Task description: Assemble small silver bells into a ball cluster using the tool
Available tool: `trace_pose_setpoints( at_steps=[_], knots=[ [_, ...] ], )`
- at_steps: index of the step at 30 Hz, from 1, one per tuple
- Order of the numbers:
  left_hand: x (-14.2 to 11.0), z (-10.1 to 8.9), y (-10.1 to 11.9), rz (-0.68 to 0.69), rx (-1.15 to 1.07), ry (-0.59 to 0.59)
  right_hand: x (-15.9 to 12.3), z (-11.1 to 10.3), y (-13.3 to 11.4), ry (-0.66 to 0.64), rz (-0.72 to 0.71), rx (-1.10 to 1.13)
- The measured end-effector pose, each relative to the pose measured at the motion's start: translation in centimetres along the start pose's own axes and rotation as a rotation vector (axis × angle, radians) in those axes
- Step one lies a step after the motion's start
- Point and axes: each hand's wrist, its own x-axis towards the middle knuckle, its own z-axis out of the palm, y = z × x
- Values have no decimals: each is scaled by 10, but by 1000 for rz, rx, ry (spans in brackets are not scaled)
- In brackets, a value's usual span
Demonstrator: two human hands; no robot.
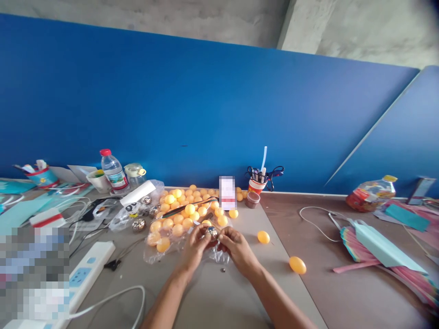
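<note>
A shiny silver ball point(212, 233) sits in the fingers of my left hand point(195, 249), which is closed around its left side. My right hand point(237, 246) is pinched close to the ball's right side. What lies between those fingertips is too small to make out. Just behind both hands, many orange table tennis balls point(177, 230) lie in a clear plastic bag point(151, 256), with a dark strap-like strip point(174, 210) across them. Below the hands, a small dark bead point(222, 270) rests on the table.
Loose orange balls point(263, 237) lie to the right. More silver balls point(139, 225) sit on the left, near a water bottle point(115, 171) and a white power strip point(87, 269). A pen cup point(257, 185) stands at the blue partition point(206, 114). Far right are a folded fan point(363, 249) and a plastic jug point(372, 195).
</note>
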Motion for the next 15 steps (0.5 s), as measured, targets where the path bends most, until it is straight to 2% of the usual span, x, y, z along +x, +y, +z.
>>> trace_pose_setpoints(
  at_steps=[4,7,10,12,15],
  knots=[
    [5,-8,5,28,-180,115,-4,-11,-13,-216,67,-79],
    [8,-13,5,29,-227,148,-9,-19,-24,-373,134,-268],
    [7,-12,5,10,-248,137,-14,-24,-29,-481,120,-517],
    [6,-11,6,2,-256,130,-17,-25,-26,-466,86,-691],
    [6,-9,7,4,-268,140,-20,-24,-14,-359,38,-881]
  ],
)
